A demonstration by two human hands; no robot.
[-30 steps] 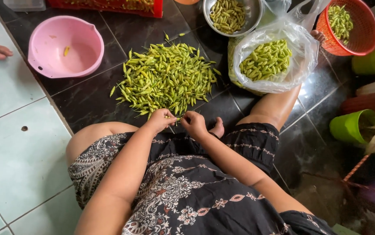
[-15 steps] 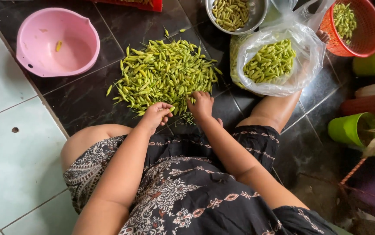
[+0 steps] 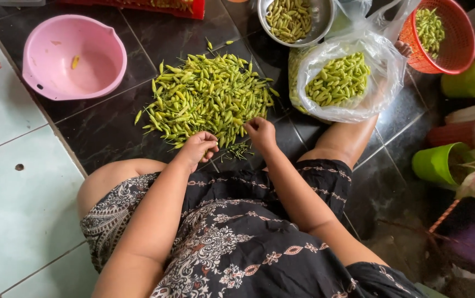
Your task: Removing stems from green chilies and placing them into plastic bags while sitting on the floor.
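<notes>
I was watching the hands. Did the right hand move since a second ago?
Yes. The right hand has gone forward, away from the knee, onto the near edge of the pile of green chillies, next to the left hand.

Both hands (image 3: 229,140) rest at the near edge of the chilli pile (image 3: 207,96).

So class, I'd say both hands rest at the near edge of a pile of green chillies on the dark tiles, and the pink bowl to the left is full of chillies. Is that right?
Not quite. The head view shows the pink bowl nearly empty, with only a scrap or two inside. The rest holds: left hand and right hand at the near edge of the chilli pile.
</notes>
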